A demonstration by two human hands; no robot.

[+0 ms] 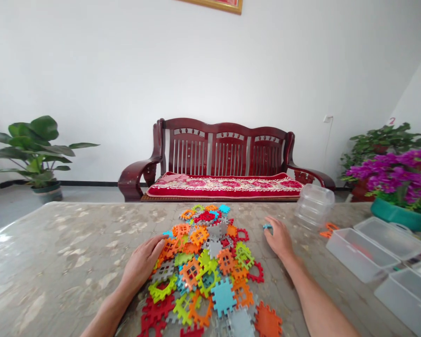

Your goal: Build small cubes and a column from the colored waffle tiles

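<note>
Here, left hand point(144, 256): touching multicoloured notched plastic tiles point(214, 249); cannot tell whether gripping.
Right hand point(279, 238): pinching blue plastic piece point(267, 226).

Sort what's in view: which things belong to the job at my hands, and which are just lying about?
Likely in use:
- pile of notched plastic pieces, beside the left hand
- small blue piece at the right hand

Apparently just around:
- stacked clear containers
- purple flowers
- wooden bench
- leafy plant

Unclear:
- clear bins
</note>
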